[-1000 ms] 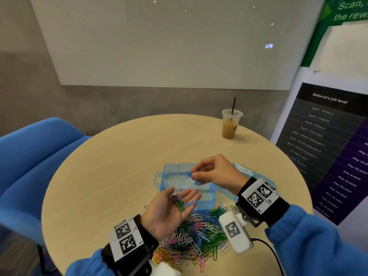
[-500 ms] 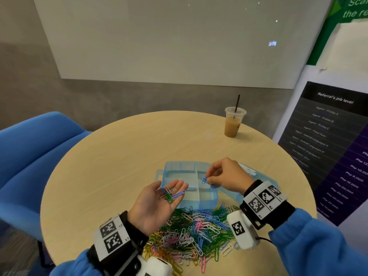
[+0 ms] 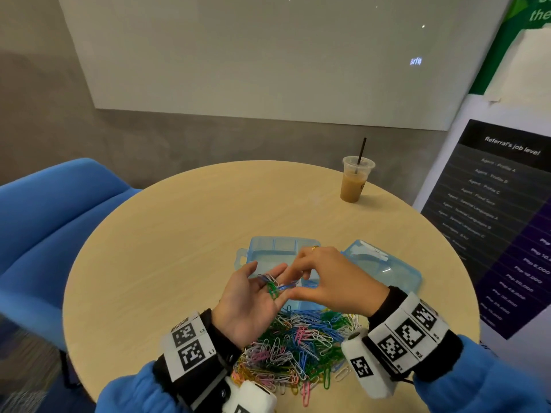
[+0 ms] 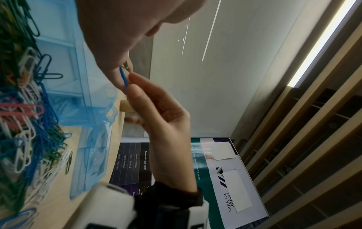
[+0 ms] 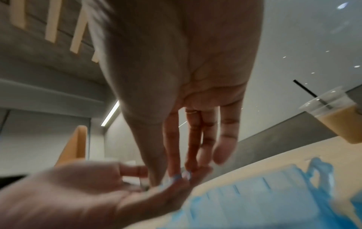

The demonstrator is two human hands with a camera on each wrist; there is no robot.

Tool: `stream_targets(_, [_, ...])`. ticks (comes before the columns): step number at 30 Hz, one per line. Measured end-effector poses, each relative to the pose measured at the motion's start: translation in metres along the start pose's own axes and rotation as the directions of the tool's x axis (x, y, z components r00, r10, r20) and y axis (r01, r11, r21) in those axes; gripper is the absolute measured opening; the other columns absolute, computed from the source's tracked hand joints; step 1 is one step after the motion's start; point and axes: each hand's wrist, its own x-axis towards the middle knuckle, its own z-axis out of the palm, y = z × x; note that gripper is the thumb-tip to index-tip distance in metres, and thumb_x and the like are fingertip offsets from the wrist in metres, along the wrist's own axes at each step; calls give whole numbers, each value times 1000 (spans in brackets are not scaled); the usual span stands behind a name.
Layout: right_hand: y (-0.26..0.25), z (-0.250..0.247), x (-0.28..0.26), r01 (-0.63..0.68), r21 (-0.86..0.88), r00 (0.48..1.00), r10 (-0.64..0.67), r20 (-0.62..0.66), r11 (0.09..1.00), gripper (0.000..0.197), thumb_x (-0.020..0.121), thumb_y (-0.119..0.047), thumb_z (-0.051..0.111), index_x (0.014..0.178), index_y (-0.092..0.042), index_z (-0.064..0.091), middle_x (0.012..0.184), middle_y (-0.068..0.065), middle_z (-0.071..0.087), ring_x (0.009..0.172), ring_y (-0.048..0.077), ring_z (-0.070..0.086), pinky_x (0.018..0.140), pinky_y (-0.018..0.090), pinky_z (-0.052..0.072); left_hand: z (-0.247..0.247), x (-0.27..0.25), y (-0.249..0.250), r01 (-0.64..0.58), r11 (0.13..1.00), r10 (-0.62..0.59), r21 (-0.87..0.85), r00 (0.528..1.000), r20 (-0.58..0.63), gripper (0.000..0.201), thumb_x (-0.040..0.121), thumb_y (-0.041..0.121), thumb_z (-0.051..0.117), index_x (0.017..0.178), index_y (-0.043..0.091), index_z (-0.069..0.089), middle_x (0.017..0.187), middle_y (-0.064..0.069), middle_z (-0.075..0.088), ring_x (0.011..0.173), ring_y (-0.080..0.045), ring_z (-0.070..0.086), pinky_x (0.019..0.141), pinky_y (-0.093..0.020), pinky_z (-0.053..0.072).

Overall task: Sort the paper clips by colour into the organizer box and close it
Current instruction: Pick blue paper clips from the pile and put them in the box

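Several paper clips (image 3: pixel 272 286) lie on the upturned, relaxed left hand (image 3: pixel 247 305), just in front of the organizer box (image 3: pixel 262 251). Right hand (image 3: pixel 337 281) fingers (image 4: pixel 137 91) pinch a blue clip (image 4: pixel 123 78) there. Nearer than the box, a loose pile (image 3: pixel 298 344) covers the counter (image 3: pixel 167 263).

Both arms wear bright blue sleeves (image 3: pixel 507 380) with black cuffs (image 3: pixel 384 302) at the wrists. Each wrist carries a white band (image 3: pixel 190 344) printed with square black-and-white coded markers; small labels read L1 on the left and R2 on the right. A white boxy camera unit (image 3: pixel 365 368), itself marked with a coded square, hangs under each wrist. The right hand (image 3: pixel 337 281) wears a gold ring (image 3: pixel 315 248).
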Motion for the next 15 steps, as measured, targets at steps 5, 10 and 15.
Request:
stream_targets(5, [7, 5, -3, -7, 63, 1000, 6, 25, 998, 9, 85, -28, 73, 91, -22, 71, 83, -17, 57, 75, 10, 58, 72, 24, 50, 0, 3, -3, 48, 999, -48, -5, 997, 61, 57, 104, 36, 33, 131, -13, 47, 135, -29, 53, 130, -36, 50, 101, -50, 45])
stream_targets(10, [18, -2, -7, -89, 9, 996, 89, -4, 996, 6, 90, -18, 67, 85, -15, 68, 80, 1, 66, 72, 14, 59, 63, 18, 41, 3, 5, -6, 32, 999, -32, 35, 999, 13, 51, 104, 32, 34, 128, -11, 49, 125, -26, 61, 121, -35, 56, 102, -45, 46])
stream_targets(15, [33, -5, -8, -251, -8, 954, 246, -171, 968, 11, 91, -16, 62, 80, -20, 63, 78, 0, 66, 62, 1, 51, 58, 11, 36, 5, 8, -4, 43, 998, -43, 53, 999, -4, 51, 106, 33, 31, 128, -10, 49, 125, -25, 61, 121, -35, 57, 108, -41, 39])
